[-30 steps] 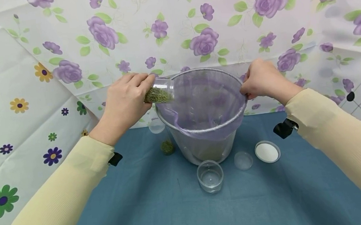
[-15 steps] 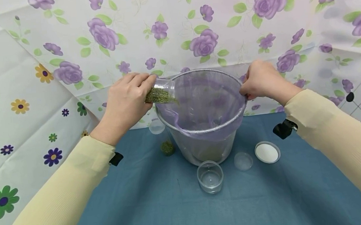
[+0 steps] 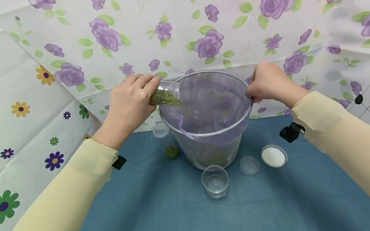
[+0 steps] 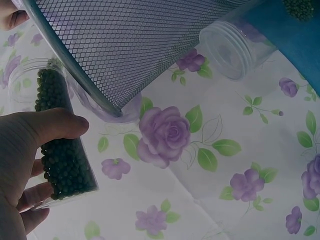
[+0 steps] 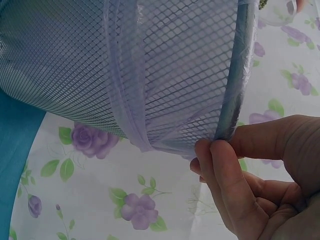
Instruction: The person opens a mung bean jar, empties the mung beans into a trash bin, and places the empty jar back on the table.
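My left hand (image 3: 132,103) grips a clear plastic jar (image 4: 67,145) of small green beans, tipped on its side with its mouth over the left rim of a mesh wastebasket (image 3: 207,151). A thin stream of beans (image 3: 184,107) falls from the jar's mouth into the basket. A translucent purple bag (image 3: 210,102) lines the basket and folds over its rim. At the right side my right hand (image 3: 267,81) pinches the rim and the bag's edge between thumb and fingers; in the right wrist view the basket's rim (image 5: 235,85) lies between them.
Left of the basket stands another clear jar (image 3: 161,130) with green beans (image 3: 171,152) at its bottom. On the blue cloth (image 3: 193,220) in front are a clear jar (image 3: 215,182), a clear lid (image 3: 249,165) and a shallow dish of white stuff (image 3: 273,156). A flowered sheet (image 3: 178,29) hangs behind.
Beans have begun to run out of the tipped jar and now fall in a stream into the basket. Both hands hold nearly the same place.
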Tool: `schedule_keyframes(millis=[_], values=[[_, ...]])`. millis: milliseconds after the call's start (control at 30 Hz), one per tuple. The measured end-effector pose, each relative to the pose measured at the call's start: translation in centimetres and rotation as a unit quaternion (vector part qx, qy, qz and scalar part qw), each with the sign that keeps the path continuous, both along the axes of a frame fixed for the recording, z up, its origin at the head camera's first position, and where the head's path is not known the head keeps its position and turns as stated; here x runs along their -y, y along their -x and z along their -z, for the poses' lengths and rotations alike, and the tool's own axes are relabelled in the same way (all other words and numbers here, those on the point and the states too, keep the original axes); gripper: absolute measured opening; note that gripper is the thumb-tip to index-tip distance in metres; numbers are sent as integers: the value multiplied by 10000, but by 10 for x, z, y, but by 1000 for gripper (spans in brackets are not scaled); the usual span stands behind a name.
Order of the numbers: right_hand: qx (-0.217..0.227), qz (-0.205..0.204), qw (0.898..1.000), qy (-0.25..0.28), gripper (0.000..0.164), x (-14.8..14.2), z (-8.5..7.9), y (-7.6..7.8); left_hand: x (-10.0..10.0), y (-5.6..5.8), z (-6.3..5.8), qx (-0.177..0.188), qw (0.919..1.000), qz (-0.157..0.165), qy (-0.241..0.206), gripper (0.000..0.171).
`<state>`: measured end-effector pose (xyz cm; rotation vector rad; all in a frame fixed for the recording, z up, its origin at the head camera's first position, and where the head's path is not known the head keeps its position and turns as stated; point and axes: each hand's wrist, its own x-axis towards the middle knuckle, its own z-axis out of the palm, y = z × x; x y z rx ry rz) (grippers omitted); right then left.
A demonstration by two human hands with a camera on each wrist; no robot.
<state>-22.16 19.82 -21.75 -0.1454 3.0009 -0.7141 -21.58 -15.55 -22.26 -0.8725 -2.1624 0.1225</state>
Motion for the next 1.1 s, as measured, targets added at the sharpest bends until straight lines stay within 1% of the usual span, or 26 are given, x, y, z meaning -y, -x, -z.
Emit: schedule_keyframes(millis=[167, 333, 600, 833, 1100], values=[[-25, -13, 10000, -8, 17, 0, 0, 0, -2, 0, 0, -62, 10000, 13, 16, 56], [-83, -25, 10000, -35, 17, 0, 1, 1, -4, 1, -1, -41, 10000, 41, 28, 58], [-17, 7, 10000, -10, 17, 0, 1, 1, -6, 1, -1, -40, 9999, 110, -3, 58], [-24, 8, 10000, -6, 16, 1, 0, 0, -7, 1, -2, -70, 9999, 112, 23, 62], [-15, 20, 10000, 20, 16, 1, 0, 0, -7, 0, -2, -49, 9999, 135, -24, 61]])
